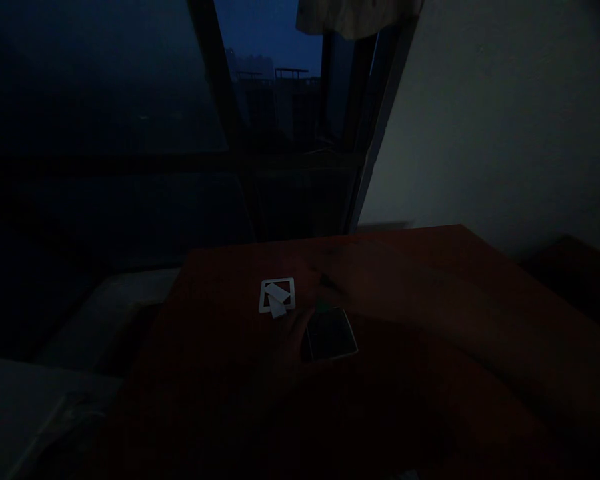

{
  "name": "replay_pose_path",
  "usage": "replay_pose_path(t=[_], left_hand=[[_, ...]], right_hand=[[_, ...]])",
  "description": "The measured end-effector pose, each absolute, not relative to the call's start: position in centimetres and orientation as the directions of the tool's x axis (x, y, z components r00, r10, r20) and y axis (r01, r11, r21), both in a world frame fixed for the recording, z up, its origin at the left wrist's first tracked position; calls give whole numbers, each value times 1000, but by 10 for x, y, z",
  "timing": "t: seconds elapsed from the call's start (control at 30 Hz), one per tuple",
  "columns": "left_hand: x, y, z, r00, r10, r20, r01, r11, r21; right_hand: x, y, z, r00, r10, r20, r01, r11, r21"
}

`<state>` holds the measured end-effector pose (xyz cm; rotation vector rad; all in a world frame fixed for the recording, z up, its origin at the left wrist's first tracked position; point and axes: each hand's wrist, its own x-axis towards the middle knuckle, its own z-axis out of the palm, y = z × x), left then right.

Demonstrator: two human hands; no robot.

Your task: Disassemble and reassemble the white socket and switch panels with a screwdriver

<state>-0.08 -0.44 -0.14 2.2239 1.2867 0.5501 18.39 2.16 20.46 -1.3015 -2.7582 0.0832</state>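
The room is very dark, so both hands show only faintly. My left hand [291, 343] is at the left side of a dark square object [333, 333] with a thin pale edge, its fingers against that side as if steadying it. At the far edge of the square is a small green piece [323, 306]. My right hand [367, 270] reaches in from the right, just beyond the square. By its fingers shows a small dark shape [326, 280], too dim to name. The right fingers are blurred, and their grip cannot be made out.
Left of the square, a white square frame [262, 297] lies on the reddish-brown table [220, 293], with two white strips [278, 293] crossed over it. Behind the table stands a dark window [280, 160]; a pale wall [480, 133] rises at the right.
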Motion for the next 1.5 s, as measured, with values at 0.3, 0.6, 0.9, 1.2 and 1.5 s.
replay_pose_path(t=[0.3,0.6,0.9,1.2,1.5], left_hand=[[0,-4,2,484,869,101,625,-424,656],[-2,-3,-5,473,877,80,658,-413,630],[1,-3,5,493,867,70,620,-407,671],[1,-3,3,485,869,100,625,-424,655],[-1,1,9,477,876,76,617,-395,680]], right_hand=[[179,21,199,-726,682,84,674,731,-110],[175,18,196,-690,717,97,723,690,40],[177,17,190,-695,708,130,719,681,135],[185,18,203,-715,698,38,699,715,-2],[176,9,194,-755,640,143,635,768,-82]])
